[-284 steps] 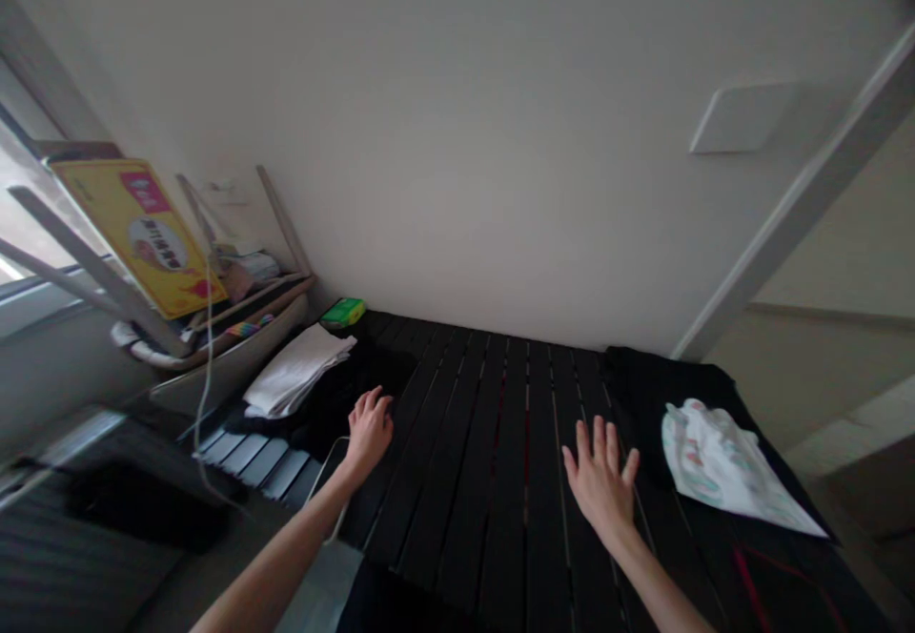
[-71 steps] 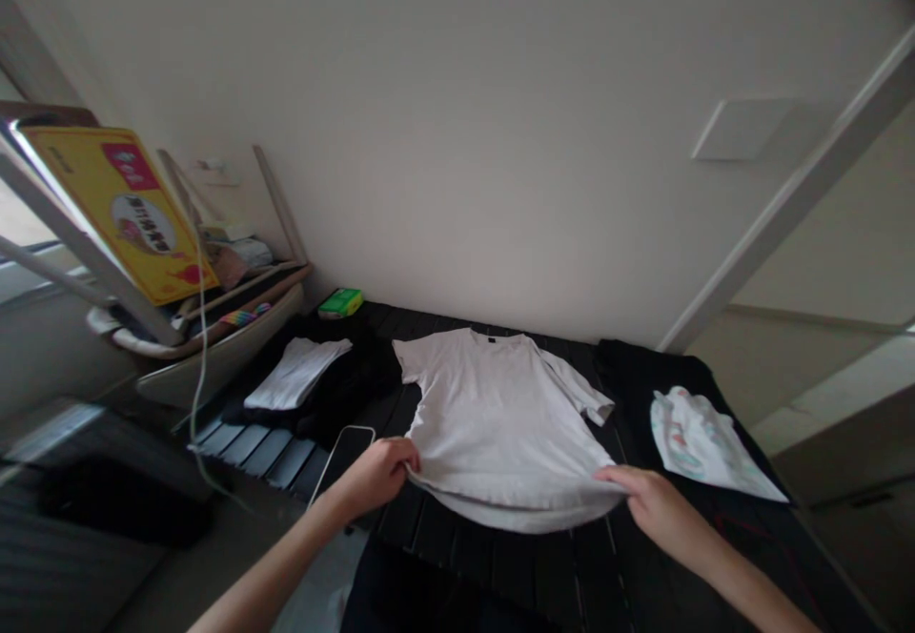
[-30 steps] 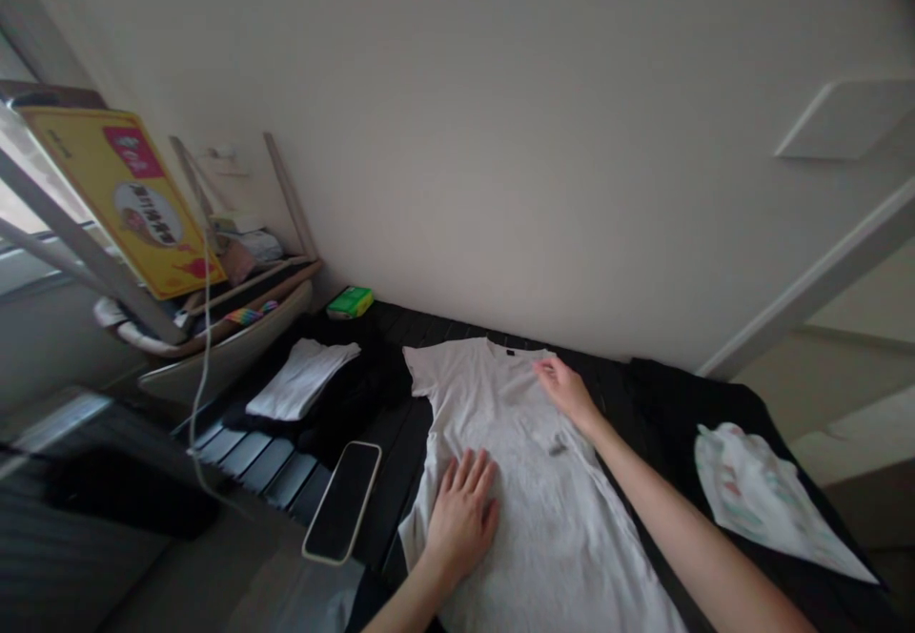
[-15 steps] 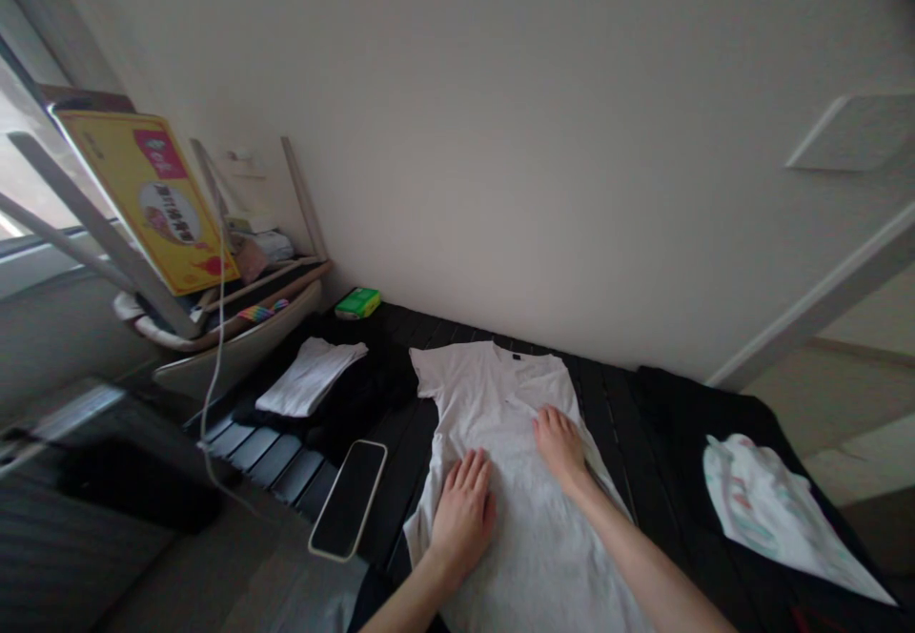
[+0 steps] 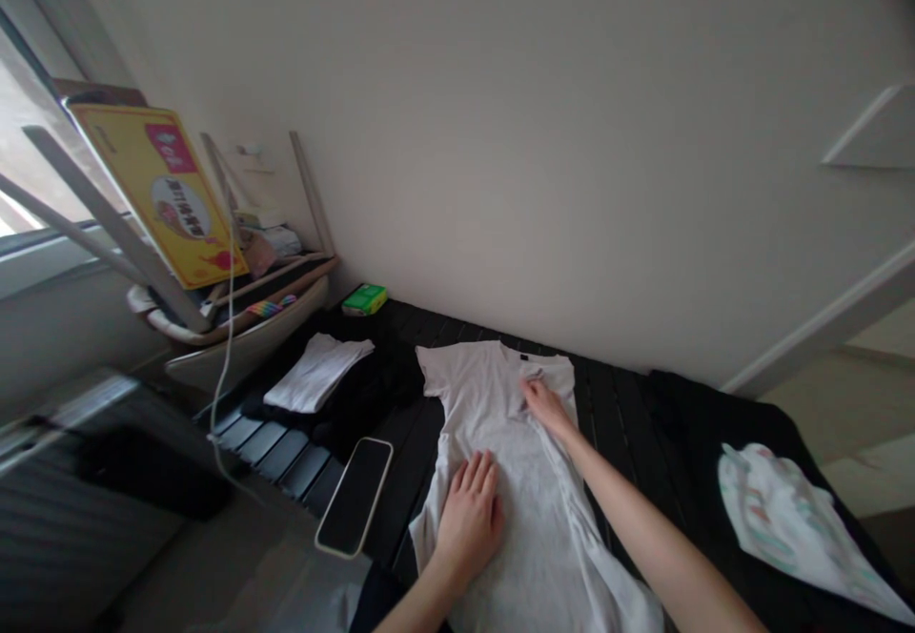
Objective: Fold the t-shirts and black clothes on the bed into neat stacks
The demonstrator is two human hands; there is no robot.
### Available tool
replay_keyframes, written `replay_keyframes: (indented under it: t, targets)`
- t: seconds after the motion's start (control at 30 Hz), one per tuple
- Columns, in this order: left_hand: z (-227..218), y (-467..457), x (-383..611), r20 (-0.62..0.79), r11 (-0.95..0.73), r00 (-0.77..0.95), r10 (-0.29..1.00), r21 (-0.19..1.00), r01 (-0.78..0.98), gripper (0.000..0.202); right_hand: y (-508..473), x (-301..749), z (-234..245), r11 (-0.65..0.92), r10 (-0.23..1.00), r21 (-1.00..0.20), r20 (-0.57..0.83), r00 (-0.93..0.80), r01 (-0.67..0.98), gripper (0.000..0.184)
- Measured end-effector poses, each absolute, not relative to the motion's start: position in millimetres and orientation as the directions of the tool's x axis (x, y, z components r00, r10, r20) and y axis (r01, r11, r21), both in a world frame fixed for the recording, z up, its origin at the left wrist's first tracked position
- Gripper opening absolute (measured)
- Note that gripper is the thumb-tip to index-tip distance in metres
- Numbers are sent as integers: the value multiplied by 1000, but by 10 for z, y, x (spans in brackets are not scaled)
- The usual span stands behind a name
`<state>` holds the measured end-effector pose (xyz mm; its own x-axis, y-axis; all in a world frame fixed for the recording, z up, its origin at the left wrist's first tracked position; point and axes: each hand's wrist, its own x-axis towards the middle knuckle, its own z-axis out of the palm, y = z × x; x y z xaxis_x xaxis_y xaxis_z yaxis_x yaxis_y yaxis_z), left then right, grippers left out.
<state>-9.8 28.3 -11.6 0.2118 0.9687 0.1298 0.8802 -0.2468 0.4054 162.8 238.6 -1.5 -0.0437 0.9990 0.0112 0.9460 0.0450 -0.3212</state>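
Observation:
A white T-shirt lies spread out on a black slatted table, its collar toward the wall. My left hand rests flat on the lower left of the shirt, fingers stretched. Higher up, below the collar, my right hand is closed on a bit of the shirt's cloth. The shirt's right side is gathered inward in creases along my right forearm. Left of the shirt lies a phone with a dark screen and a pale edge.
A folded white cloth lies on dark fabric at the left, with a green packet behind it. At the right, a patterned white garment rests on black cloth. An upturned chair holds a yellow box; a white cable hangs down.
My right hand has gone from lying flat to gripping the cloth, moving up and left. The shirt's right side has been drawn inward. My left hand stays flat; the view shifted slightly.

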Motion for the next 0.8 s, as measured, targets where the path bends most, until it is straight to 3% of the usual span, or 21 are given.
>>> replay_keyframes:
  t: [0.13, 0.33, 0.6, 0.7, 0.8]
  targets:
    - [-99, 279, -97, 127, -246, 212, 969, 428, 869, 49, 2004, 1646, -334, 242, 970, -352, 118, -214, 904, 60]
    - [-98, 279, -100, 124, -242, 208, 970, 449, 860, 49, 1319, 2207, -488, 319, 933, -321, 270, -237, 892, 50]
    - [-157, 282, -94, 135, -247, 209, 969, 442, 862, 49, 94, 2578, -408, 126, 984, -226, -94, -150, 966, 42]
    - [-151, 276, -87, 138, -256, 217, 966, 445, 858, 50, -49, 2485, -243, 192, 978, -159, -45, -201, 968, 40]
    - [-145, 270, -85, 143, -251, 208, 968, 461, 851, 50, -171, 2290, -114, 342, 930, -210, -64, -362, 916, 33]
